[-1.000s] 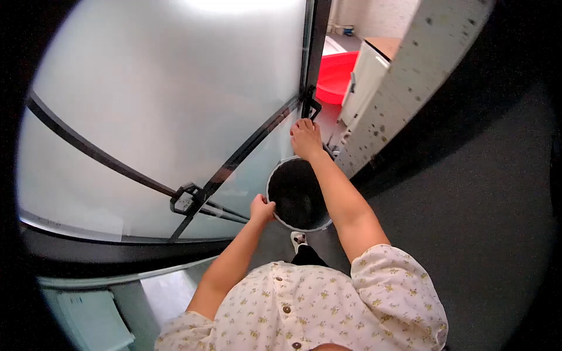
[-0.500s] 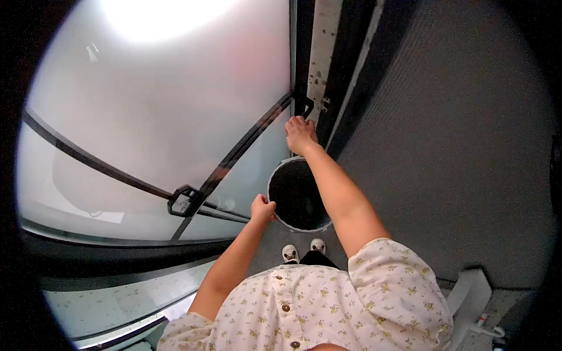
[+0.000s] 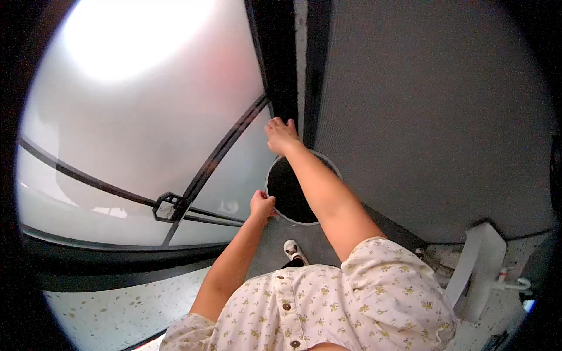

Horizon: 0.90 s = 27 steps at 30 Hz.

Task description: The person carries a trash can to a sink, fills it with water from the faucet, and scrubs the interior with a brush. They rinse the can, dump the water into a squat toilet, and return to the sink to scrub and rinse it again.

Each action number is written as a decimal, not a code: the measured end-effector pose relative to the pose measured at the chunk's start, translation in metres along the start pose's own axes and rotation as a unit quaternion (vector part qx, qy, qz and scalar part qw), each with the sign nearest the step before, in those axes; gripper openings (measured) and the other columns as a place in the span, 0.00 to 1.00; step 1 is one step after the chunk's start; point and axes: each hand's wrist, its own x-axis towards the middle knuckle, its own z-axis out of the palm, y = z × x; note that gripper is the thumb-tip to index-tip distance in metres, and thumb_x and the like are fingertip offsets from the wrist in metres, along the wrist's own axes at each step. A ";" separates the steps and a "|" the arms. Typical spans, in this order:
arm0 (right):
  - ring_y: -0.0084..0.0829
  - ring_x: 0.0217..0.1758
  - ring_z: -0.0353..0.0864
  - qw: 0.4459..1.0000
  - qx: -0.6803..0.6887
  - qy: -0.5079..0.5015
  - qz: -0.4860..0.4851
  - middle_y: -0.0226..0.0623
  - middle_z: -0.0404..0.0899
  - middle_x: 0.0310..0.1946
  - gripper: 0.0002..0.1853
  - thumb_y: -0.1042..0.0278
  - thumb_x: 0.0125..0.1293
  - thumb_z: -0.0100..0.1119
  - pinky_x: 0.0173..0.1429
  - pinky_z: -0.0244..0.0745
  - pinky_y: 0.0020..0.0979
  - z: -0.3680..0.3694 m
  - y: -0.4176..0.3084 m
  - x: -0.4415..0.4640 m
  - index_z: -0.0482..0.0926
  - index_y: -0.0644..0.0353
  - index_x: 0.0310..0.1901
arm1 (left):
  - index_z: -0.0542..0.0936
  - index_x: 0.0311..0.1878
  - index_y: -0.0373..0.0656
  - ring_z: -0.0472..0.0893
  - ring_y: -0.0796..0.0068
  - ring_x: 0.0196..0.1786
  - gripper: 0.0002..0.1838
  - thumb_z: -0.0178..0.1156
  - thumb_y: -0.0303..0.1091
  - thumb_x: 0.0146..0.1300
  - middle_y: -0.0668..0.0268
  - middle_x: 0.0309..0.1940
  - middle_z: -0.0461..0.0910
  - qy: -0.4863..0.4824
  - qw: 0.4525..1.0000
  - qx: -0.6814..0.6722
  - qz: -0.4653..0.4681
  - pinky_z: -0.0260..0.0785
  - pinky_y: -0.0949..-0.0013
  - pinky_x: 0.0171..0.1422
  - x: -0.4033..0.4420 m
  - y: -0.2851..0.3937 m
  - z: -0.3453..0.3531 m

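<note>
A round bin [image 3: 297, 223] with a dark interior and a thin pale rim stands upright in front of me, partly covered by my right forearm. My left hand [image 3: 263, 205] is closed on the left side of its rim, its fingertips partly hidden. Farther up, my right hand [image 3: 283, 136] has its bent fingers against the dark edge of a frosted glass door [image 3: 234, 161], just above the bin. What those fingertips touch on the far side is hidden.
A black bar and latch [image 3: 170, 207] cross the glass. At right rises a large grey ribbed panel [image 3: 433, 117]. Lower right, a grey metal bracket [image 3: 477, 272] stands near a white hooked pipe [image 3: 518, 285]. My shoe [image 3: 295, 253] is on the grey floor.
The view has turned, and the glass door's edge and my right hand sit farther left. The black handle near my right hand is out of sight. Only one shoe shows now. My left hand stays at the rim.
</note>
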 end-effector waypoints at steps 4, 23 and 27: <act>0.37 0.75 0.35 0.996 0.082 0.009 -0.019 0.40 0.49 0.69 0.30 0.58 0.59 0.55 0.71 0.35 0.53 -0.007 -0.012 -0.020 0.60 0.56 0.63 | 0.67 0.36 0.37 0.74 0.69 0.22 0.12 0.57 0.28 0.50 0.61 0.27 0.71 -0.013 1.000 0.002 0.011 0.74 0.65 0.21 0.001 0.002 0.020; 0.50 0.45 0.75 0.693 0.166 0.433 0.551 0.51 0.76 0.41 0.13 0.64 0.55 0.61 0.52 0.69 0.44 -0.076 0.156 -0.672 0.77 0.60 0.40 | 0.75 0.42 0.35 0.79 0.50 0.42 0.18 0.51 0.42 0.60 0.48 0.38 0.79 -0.133 0.672 0.426 0.591 0.71 0.55 0.45 -0.182 0.139 0.338; 0.52 0.50 0.71 0.662 0.062 0.454 0.593 0.50 0.76 0.44 0.13 0.64 0.55 0.60 0.55 0.66 0.44 -0.054 0.157 -0.794 0.78 0.60 0.40 | 0.75 0.45 0.35 0.78 0.51 0.44 0.17 0.50 0.39 0.62 0.48 0.40 0.78 -0.164 0.657 0.404 0.616 0.70 0.55 0.46 -0.333 0.191 0.386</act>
